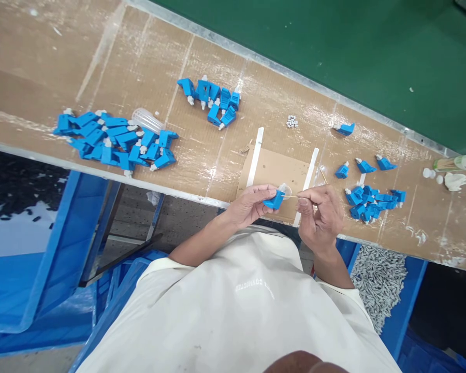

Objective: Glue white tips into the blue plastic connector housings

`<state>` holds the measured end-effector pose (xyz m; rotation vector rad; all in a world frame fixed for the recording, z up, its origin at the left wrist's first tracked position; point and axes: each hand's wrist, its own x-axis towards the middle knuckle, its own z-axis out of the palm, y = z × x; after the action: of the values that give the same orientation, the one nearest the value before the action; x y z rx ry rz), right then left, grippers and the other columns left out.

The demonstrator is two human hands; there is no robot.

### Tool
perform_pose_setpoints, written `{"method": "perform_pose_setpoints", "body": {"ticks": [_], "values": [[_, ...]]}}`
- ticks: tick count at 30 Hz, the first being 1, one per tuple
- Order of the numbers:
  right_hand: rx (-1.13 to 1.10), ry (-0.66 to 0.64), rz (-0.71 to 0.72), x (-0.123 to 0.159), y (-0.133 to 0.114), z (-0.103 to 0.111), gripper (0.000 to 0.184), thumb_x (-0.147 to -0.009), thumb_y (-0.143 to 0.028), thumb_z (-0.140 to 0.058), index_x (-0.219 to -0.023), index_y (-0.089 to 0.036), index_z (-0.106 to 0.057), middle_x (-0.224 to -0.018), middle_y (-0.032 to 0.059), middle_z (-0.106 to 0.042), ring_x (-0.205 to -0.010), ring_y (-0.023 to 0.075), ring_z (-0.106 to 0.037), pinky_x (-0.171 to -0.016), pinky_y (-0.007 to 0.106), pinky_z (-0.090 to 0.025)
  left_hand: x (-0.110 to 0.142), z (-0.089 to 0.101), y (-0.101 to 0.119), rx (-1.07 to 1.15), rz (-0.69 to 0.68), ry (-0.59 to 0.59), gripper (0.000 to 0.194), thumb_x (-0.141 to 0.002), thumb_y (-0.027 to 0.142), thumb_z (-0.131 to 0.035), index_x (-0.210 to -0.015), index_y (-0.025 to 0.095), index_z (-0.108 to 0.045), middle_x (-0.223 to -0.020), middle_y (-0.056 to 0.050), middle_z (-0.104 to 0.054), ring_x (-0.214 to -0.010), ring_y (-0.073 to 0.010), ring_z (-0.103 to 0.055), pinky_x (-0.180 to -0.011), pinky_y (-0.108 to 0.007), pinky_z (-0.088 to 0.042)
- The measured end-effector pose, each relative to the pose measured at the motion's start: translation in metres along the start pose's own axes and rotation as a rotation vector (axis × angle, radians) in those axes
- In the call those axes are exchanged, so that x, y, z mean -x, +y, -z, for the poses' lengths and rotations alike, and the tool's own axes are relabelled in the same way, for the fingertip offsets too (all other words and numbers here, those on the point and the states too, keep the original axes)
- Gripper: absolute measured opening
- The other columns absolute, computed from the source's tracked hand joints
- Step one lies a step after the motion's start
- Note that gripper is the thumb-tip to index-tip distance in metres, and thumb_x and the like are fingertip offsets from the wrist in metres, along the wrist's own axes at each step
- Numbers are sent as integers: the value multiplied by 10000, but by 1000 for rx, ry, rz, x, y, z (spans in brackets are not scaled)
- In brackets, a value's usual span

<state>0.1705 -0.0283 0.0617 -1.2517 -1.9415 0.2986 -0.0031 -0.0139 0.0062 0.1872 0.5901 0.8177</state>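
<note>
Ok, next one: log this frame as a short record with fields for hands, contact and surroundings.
Left hand: left hand grips a blue part
Right hand: right hand pinches a thin stick
Contact: stick tip at the blue part; exact depth unclear
Near the hands: cardboard sheet with white strips along two sides
Table, left: large pile of blue parts
Table, right: smaller blue cluster
Beyond the cardboard: small pale pieces

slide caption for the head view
Left hand gripping a blue part, right hand pointing a thin stick at it.
</note>
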Motion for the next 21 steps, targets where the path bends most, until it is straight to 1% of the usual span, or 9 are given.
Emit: {"method": "perform_pose_setpoints", "body": {"ticks": [2,5,7,9,13,16,17,19,21], "values": [[-51,32,-32,3,1,1,169,-1046,-314,-532,-954,-260,-661,-710,21,-639,-721,203,-635,-646,352,-513,1,0,1,5,13,8,280,-735,293,-879,-754,93,-683,-632,1,-615,-529,-72,-587,-540,-177,-543],[-121,125,-172,7,5,6,177,-1042,-364,-543,-972,-262,-670,-707,8,-616,-640,191,-606,-590,346,-502,3,2,3,38,13,3,259,-727,274,-872,-766,88,-696,-674,-33,-661,-559,-90,-623,-527,-174,-534],[-116,144,-219,9,11,9,157,-1034,-356,-558,-997,-264,-679,-725,6,-611,-626,184,-595,-577,338,-492,3,4,5,64,12,5,225,-733,245,-856,-768,89,-699,-685,-40,-673,-563,-98,-632,-534,-185,-544],[-54,92,-184,10,17,9,147,-1026,-331,-569,-1009,-260,-697,-762,21,-632,-686,194,-616,-610,339,-498,4,7,6,67,33,23,180,-755,214,-824,-786,88,-700,-681,-48,-679,-564,-111,-648,-526,-187,-543],[35,-85,-99,11,25,-1,200,-1035,-290,-538,-1038,-239,-731,-857,63,-676,-781,210,-640,-676,347,-513,3,11,7,76,46,85,83,-800,156,-749,-805,92,-697,-698,-63,-699,-586,-126,-672,-523,-182,-550],[69,-171,-140,12,34,-3,272,-1054,-311,-493,-1138,-222,-735,-898,81,-691,-808,219,-657,-722,366,-535,5,10,8,109,34,111,46,-791,122,-727,-796,85,-701,-699,-60,-696,-587,-126,-670,-515,-187,-557],[83,-163,-174,12,38,0,295,-1058,-330,-482,-1174,-219,-730,-904,82,-697,-812,221,-665,-736,374,-543,7,10,9,120,28,120,42,-781,112,-726,-795,81,-701,-704,-61,-697,-593,-129,-673,-513,-189,-559],[108,-81,-260,11,48,15,323,-1061,-371,-478,-1210,-220,-720,-891,71,-709,-788,217,-674,-733,376,-553,11,9,12,133,18,138,42,-768,96,-722,-801,82,-700,-717,-61,-699,-607,-134,-680,-512,-193,-564],[142,8,-334,12,59,35,295,-1042,-401,-527,-1158,-224,-732,-860,51,-712,-725,198,-664,-680,351,-545,14,11,15,129,14,156,40,-781,87,-705,-819,97,-696,-723,-52,-698,-617,-134,-681,-510,-193,-564]]}}
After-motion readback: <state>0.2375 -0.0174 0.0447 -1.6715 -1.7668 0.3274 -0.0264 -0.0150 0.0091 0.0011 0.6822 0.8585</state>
